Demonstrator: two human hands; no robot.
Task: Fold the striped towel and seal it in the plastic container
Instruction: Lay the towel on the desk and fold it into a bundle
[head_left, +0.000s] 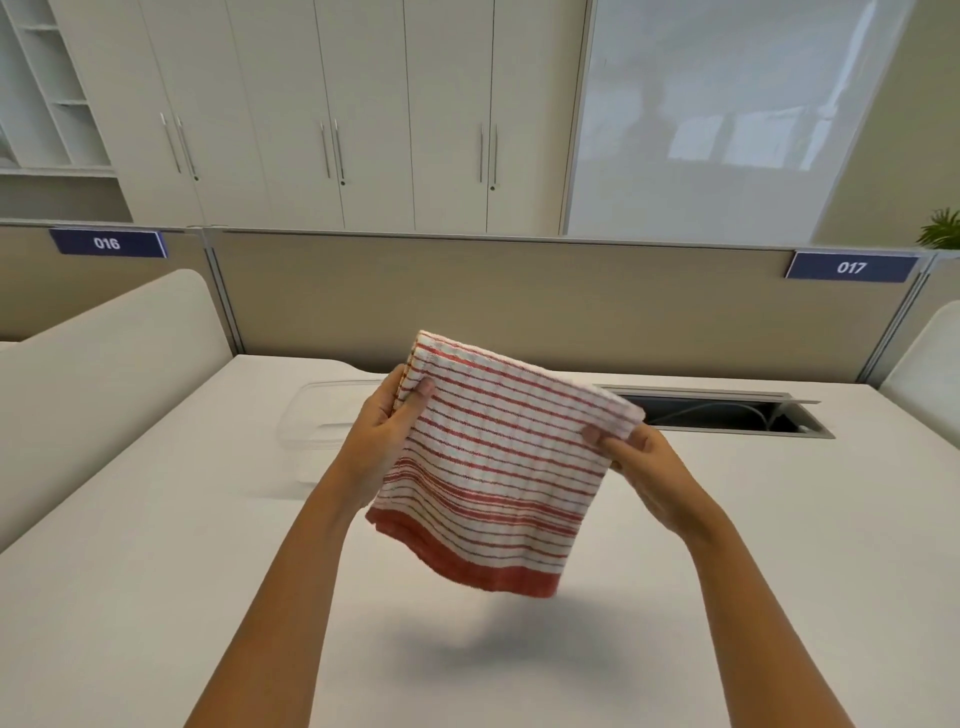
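Observation:
The red-and-white striped towel (493, 467) hangs folded in the air above the white desk (156, 571), its solid red hem at the bottom. My left hand (384, 426) pinches its upper left corner, thumb in front. My right hand (634, 457) pinches the upper right corner. A clear plastic container (317, 421) with its lid on lies on the desk behind my left hand, partly hidden by the hand and the towel.
An open cable slot (727, 415) is cut into the desk at the back right. A beige partition (519, 301) with tags 016 and 017 closes the far edge. White rounded side dividers (104, 374) stand at left and right.

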